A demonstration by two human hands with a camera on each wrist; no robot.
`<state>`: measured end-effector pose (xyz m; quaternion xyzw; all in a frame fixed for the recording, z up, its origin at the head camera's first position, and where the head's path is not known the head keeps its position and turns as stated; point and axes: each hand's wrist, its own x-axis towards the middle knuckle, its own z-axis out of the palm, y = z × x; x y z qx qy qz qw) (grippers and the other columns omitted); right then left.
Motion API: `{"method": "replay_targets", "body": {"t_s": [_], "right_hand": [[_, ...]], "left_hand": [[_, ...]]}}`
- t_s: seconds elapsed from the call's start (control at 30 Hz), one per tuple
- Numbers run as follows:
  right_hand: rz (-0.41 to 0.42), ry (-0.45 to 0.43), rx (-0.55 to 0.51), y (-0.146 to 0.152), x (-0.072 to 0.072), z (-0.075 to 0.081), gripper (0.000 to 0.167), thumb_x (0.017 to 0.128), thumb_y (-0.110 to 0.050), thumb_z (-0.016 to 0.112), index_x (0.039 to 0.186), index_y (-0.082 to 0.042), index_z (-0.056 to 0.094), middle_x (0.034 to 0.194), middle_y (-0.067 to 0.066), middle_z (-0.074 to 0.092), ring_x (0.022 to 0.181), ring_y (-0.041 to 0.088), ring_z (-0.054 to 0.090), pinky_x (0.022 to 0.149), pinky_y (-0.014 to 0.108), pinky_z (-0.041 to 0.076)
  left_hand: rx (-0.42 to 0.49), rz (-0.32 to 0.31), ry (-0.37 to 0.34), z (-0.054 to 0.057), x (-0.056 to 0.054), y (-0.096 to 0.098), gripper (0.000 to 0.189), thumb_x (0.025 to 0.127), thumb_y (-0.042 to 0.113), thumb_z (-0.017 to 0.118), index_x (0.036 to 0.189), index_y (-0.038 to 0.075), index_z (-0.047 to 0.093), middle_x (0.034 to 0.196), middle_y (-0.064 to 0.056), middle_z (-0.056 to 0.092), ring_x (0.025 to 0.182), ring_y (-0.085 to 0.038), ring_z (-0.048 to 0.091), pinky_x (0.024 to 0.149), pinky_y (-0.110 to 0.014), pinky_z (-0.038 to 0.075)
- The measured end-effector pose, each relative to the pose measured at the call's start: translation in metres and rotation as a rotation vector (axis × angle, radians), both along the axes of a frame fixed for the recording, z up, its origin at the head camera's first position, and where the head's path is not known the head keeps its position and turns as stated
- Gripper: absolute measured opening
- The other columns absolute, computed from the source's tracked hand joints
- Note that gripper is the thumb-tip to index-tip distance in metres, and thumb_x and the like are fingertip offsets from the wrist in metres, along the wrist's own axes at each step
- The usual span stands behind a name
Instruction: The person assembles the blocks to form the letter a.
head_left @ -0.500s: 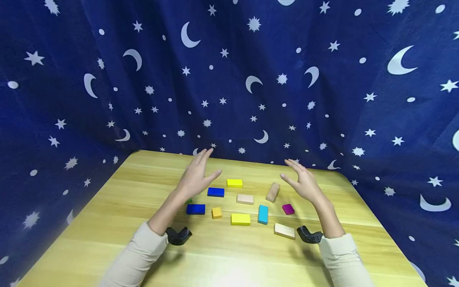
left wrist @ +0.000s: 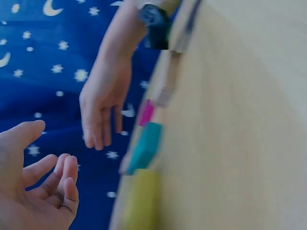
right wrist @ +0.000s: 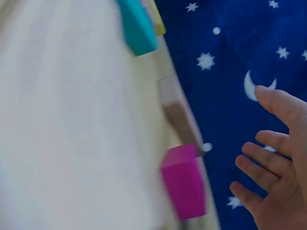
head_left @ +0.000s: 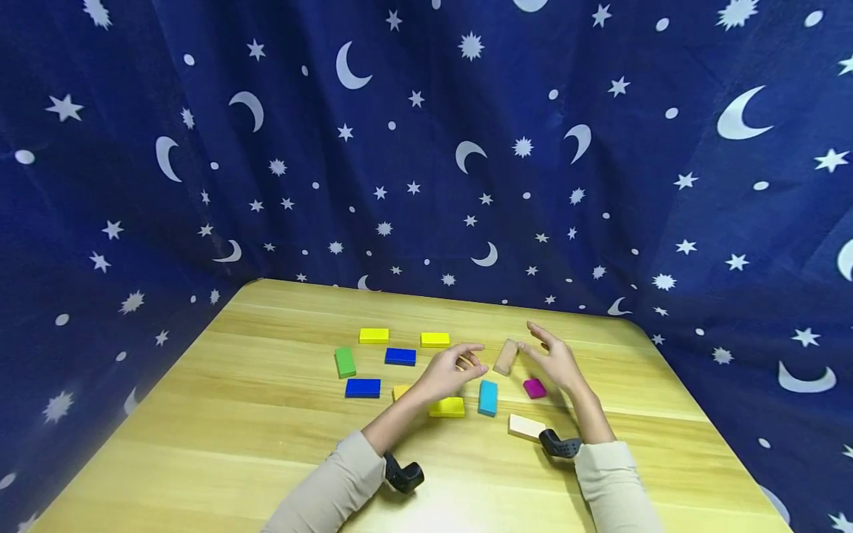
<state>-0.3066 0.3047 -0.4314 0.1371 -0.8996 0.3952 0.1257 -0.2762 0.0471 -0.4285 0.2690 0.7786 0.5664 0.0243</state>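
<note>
My left hand (head_left: 452, 371) hovers over the middle of the blocks, its fingers loosely bent. In the left wrist view nothing lies between that thumb and the fingers. Near its fingertips are a light blue block (head_left: 488, 398) and a brownish wooden block (head_left: 506, 357); under its forearm, a yellow block (head_left: 447, 408) and a partly covered orange block (head_left: 400, 391). My right hand (head_left: 558, 366) is held above the magenta block (head_left: 534, 389), fingers spread and empty, as the right wrist view also shows. A pale wooden block (head_left: 525, 426) lies by the right wrist's black camera.
Farther left on the wooden table (head_left: 200, 414) lie a green block (head_left: 345, 363), a blue block (head_left: 400, 357), another blue block (head_left: 363, 389), a yellow block (head_left: 374, 336) and another yellow block (head_left: 435, 340). A star-patterned curtain (head_left: 426, 170) hangs behind the table.
My left hand has moved right and nearer, uncovering the green and far-left yellow blocks and covering a pale wooden block. The right hand has come slightly left and lower.
</note>
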Motion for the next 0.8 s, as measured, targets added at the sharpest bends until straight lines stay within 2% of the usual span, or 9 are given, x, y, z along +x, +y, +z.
{"method": "replay_targets", "body": {"t_s": [0.07, 0.1, 0.17, 0.3, 0.33, 0.43, 0.63, 0.8], "right_hand": [[0.012, -0.037, -0.021, 0.0, -0.001, -0.008, 0.059, 0.09, -0.024, 0.061, 0.137, 0.005, 0.038, 0.135, 0.026, 0.041, 0.124, 0.041, 0.038, 0.101, 0.049, 0.03], [0.018, -0.062, -0.019, -0.001, -0.001, -0.011, 0.06, 0.09, -0.025, 0.06, 0.137, 0.005, 0.037, 0.136, 0.026, 0.039, 0.124, 0.041, 0.037, 0.101, 0.049, 0.03], [0.028, -0.108, -0.012, -0.002, -0.001, -0.017, 0.063, 0.09, -0.026, 0.061, 0.138, 0.005, 0.035, 0.138, 0.026, 0.037, 0.125, 0.042, 0.035, 0.101, 0.05, 0.029], [0.036, -0.175, 0.037, -0.004, -0.003, -0.026, 0.071, 0.088, -0.032, 0.063, 0.141, 0.003, 0.031, 0.141, 0.025, 0.033, 0.128, 0.041, 0.031, 0.103, 0.05, 0.025], [0.037, -0.183, 0.044, -0.004, -0.003, -0.028, 0.073, 0.087, -0.033, 0.063, 0.141, 0.003, 0.031, 0.141, 0.025, 0.033, 0.129, 0.041, 0.03, 0.104, 0.051, 0.023], [0.04, -0.193, 0.061, -0.006, -0.003, -0.03, 0.076, 0.085, -0.033, 0.066, 0.142, 0.003, 0.03, 0.142, 0.025, 0.031, 0.13, 0.041, 0.026, 0.104, 0.052, 0.02], [0.055, -0.176, 0.066, -0.008, -0.003, -0.033, 0.077, 0.082, -0.031, 0.07, 0.141, 0.003, 0.032, 0.144, 0.024, 0.029, 0.132, 0.041, 0.023, 0.105, 0.052, 0.019], [0.089, -0.183, 0.092, -0.013, -0.002, -0.035, 0.077, 0.082, -0.035, 0.069, 0.141, 0.0, 0.035, 0.146, 0.02, 0.028, 0.132, 0.04, 0.023, 0.103, 0.054, 0.021]], "left_hand": [[-0.049, -0.013, 0.0, -0.012, 0.0, 0.004, 0.046, 0.087, 0.03, 0.065, 0.125, 0.007, 0.056, 0.087, 0.006, 0.058, 0.074, -0.005, 0.055, 0.064, -0.023, 0.048], [-0.08, -0.016, 0.009, -0.016, 0.0, 0.006, 0.046, 0.087, 0.03, 0.065, 0.125, 0.006, 0.056, 0.084, 0.006, 0.058, 0.07, -0.005, 0.055, 0.066, -0.024, 0.047], [-0.136, -0.018, 0.045, -0.026, -0.001, 0.007, 0.047, 0.086, 0.029, 0.067, 0.124, 0.005, 0.057, 0.078, 0.007, 0.056, 0.062, -0.004, 0.051, 0.061, -0.024, 0.046], [-0.291, -0.008, 0.153, -0.037, 0.0, 0.008, 0.052, 0.083, 0.032, 0.069, 0.125, 0.005, 0.056, 0.065, 0.009, 0.051, 0.051, -0.002, 0.043, 0.056, -0.019, 0.041], [-0.321, -0.006, 0.18, -0.038, 0.0, 0.008, 0.053, 0.082, 0.033, 0.07, 0.125, 0.005, 0.056, 0.062, 0.009, 0.049, 0.05, -0.002, 0.04, 0.05, -0.019, 0.04], [-0.383, 0.008, 0.227, -0.041, 0.002, 0.009, 0.058, 0.079, 0.037, 0.072, 0.126, 0.006, 0.056, 0.054, 0.009, 0.044, 0.045, -0.002, 0.034, 0.045, -0.016, 0.033], [-0.451, 0.039, 0.25, -0.045, 0.002, 0.013, 0.065, 0.074, 0.042, 0.075, 0.127, 0.009, 0.057, 0.045, 0.011, 0.031, 0.04, -0.002, 0.022, 0.039, -0.017, 0.024], [-0.525, 0.03, 0.266, -0.046, 0.001, 0.014, 0.067, 0.074, 0.047, 0.073, 0.128, 0.011, 0.056, 0.043, 0.01, 0.023, 0.04, -0.003, 0.017, 0.039, -0.018, 0.023]]}}
